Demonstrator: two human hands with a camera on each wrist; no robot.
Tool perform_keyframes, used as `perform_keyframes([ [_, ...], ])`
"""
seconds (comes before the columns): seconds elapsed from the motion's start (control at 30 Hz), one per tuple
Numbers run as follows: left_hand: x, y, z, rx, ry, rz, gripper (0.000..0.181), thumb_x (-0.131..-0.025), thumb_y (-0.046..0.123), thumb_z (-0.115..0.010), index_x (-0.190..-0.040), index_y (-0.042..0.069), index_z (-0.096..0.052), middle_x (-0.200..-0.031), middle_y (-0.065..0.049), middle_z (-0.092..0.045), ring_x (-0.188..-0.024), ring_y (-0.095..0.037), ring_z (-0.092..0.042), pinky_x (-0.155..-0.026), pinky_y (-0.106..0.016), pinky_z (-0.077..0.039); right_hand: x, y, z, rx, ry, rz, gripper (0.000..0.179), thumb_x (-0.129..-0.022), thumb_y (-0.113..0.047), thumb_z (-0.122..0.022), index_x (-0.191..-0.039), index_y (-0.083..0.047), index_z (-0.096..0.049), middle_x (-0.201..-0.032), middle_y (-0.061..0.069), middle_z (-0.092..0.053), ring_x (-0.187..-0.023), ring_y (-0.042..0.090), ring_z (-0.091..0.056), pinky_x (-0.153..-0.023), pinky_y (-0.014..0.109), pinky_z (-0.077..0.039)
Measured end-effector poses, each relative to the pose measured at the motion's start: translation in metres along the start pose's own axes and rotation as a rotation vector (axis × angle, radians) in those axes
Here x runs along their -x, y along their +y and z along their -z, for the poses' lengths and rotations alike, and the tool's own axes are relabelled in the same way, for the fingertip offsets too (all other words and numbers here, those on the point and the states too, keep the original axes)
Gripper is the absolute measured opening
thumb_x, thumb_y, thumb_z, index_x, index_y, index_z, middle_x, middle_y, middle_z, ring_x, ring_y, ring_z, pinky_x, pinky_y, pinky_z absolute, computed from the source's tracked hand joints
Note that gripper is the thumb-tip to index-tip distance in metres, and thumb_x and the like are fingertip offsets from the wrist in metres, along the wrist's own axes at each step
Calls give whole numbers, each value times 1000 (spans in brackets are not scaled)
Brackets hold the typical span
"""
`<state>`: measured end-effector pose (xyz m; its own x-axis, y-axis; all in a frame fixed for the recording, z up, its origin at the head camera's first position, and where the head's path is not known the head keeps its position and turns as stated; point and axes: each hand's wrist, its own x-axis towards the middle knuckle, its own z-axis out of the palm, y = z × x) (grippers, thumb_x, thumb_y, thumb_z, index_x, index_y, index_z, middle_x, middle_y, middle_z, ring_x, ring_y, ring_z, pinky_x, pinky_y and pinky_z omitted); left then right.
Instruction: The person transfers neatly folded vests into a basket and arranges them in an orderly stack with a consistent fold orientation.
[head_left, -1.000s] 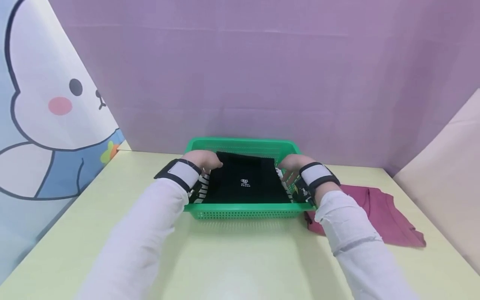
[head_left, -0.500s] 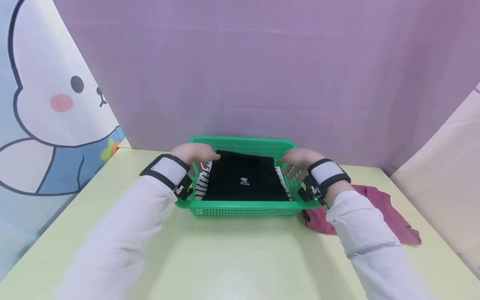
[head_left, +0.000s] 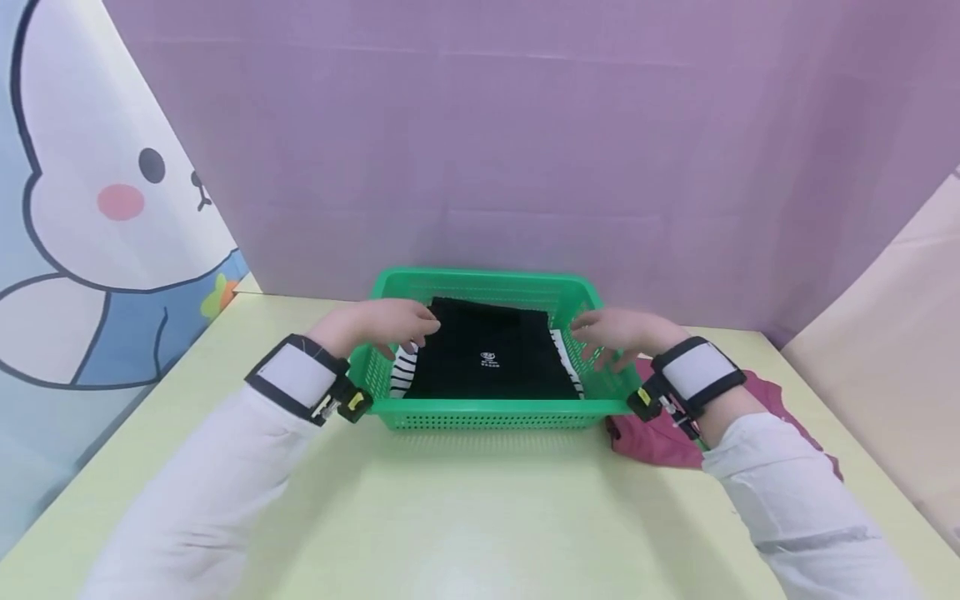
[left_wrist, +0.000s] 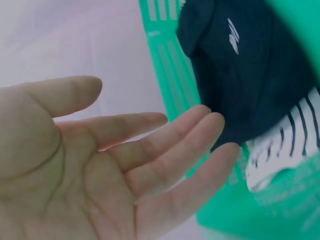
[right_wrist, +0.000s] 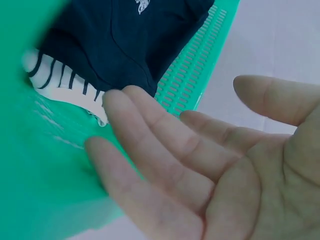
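A folded black garment (head_left: 487, 350) with a small white print lies in a green plastic basket (head_left: 495, 414). Beneath it, a white cloth with black stripes (head_left: 403, 372) sticks out at both sides. My left hand (head_left: 386, 322) hovers over the basket's left rim, its fingers relaxed and holding nothing. Over the right rim is my right hand (head_left: 618, 332), fingers loosely spread with nothing in them. Both wrist views show bare palms, the left palm (left_wrist: 100, 170) and the right palm (right_wrist: 240, 175), beside the basket wall.
To the right of the basket a folded maroon garment (head_left: 660, 433) lies on the pale table (head_left: 465, 508), partly behind my right arm. A purple cloth wall (head_left: 480, 150) stands behind the basket. A cartoon-printed sheet (head_left: 82, 250) hangs at the left.
Both hands have moved outward, away from the black garment toward the basket's side rims. The garment stays in place in the basket.
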<state>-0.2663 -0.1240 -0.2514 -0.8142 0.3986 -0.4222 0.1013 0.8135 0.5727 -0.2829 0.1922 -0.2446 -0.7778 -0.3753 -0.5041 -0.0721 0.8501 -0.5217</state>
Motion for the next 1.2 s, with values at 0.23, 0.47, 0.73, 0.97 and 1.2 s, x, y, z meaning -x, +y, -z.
perform_keyframes([
  [0.23,4,-3,-15,50,39,-66,48,-104,26,-32,-145,1,-32,-133,-21,-52,-119,-32,-53,-89,-40,-53,3,18,-10,-67,2,59,54,-102,-25,-37,-146,4,-22,-128,31,-51,-104,36,-61,-85,38,-55],
  [0.47,7,-10,-35,63,74,-136,48,-104,26,-33,-144,-2,-34,-130,-20,-55,-116,-31,-56,-91,-39,-51,5,43,-22,-122,77,207,48,-102,-23,-40,-142,3,-33,-118,25,-57,-102,33,-63,-86,37,-55],
  [0.73,7,-12,-52,96,227,-206,44,-103,23,-37,-140,0,-41,-119,-15,-61,-109,-27,-60,-93,-40,-50,8,56,-32,-221,198,322,47,-100,-21,-45,-139,4,-38,-114,26,-59,-100,36,-62,-85,35,-55],
  [0.97,4,-12,-67,142,423,-255,36,-101,20,-42,-131,3,-53,-112,-13,-66,-102,-24,-62,-90,-40,-51,8,63,-39,-327,317,365,44,-101,-21,-45,-136,4,-42,-112,27,-59,-93,28,-64,-81,32,-55],
  [1.2,2,-13,-79,142,559,-255,30,-100,19,-44,-123,6,-58,-106,-7,-68,-97,-20,-63,-72,-30,-49,9,71,-51,-361,436,416,39,-101,-16,-44,-132,8,-45,-110,30,-57,-87,11,-65,-79,23,-55],
])
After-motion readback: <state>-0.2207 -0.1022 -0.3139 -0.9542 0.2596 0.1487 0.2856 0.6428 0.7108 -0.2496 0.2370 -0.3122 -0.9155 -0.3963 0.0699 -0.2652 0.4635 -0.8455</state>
